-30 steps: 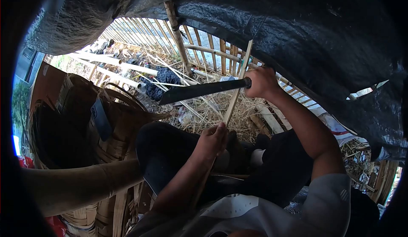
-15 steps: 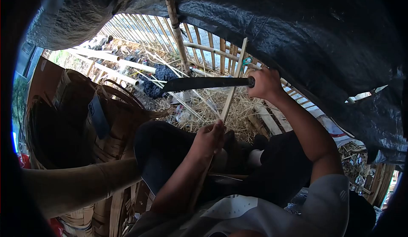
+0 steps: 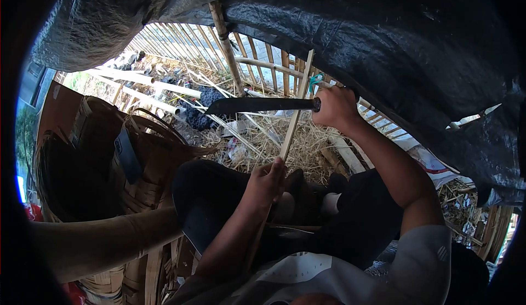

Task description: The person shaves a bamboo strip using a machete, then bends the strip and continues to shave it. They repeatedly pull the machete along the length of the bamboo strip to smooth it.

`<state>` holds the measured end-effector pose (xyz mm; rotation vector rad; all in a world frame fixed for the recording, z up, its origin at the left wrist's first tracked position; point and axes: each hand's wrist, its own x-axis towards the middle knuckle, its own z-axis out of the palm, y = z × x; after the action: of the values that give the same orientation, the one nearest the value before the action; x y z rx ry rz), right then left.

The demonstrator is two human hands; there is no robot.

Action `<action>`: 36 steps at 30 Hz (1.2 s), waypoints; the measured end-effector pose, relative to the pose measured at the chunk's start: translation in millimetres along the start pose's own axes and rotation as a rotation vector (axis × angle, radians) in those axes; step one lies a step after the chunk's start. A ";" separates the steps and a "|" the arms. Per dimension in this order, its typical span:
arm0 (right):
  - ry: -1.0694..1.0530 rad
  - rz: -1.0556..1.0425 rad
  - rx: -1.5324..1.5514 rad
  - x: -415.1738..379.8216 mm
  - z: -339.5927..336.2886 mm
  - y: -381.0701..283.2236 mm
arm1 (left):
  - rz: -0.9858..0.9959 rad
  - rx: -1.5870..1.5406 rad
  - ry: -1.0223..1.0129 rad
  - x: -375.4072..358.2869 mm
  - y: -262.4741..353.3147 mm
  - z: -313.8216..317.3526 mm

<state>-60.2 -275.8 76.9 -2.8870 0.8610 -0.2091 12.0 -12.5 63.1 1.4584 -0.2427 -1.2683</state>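
From afar, I see the left hand (image 3: 267,182) gripping a pale strip (image 3: 291,128), the right hand (image 3: 337,109) clasping a machete (image 3: 257,105) (seen crossing it).

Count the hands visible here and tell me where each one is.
2. The left hand grips a wooden strip above the lap; the right hand, farther up, holds a big knife crossing the strip in view. No other hand shows.

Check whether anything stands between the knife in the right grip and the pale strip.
Nothing visible does: the knife, in the right grip, crosses in front of the strip; contact is hard to confirm. The left grip holds the strip nearer the body, apart from the blade.
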 end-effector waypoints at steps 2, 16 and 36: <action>-0.004 0.219 -0.078 14.7 -4.5 22.1 | -0.019 -0.044 -0.069 4.1 -12.5 2.5; 0.038 -0.062 0.053 3.4 1.9 20.6 | -0.029 -0.030 -0.010 -2.6 12.3 6.1; 0.006 0.083 -0.049 19.7 -6.4 40.9 | -0.005 -0.007 -0.033 1.5 -0.5 7.8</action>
<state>-66.8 -321.1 78.7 -2.8893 0.9985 -0.1914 6.2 -18.0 63.6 1.4336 -0.2569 -1.2969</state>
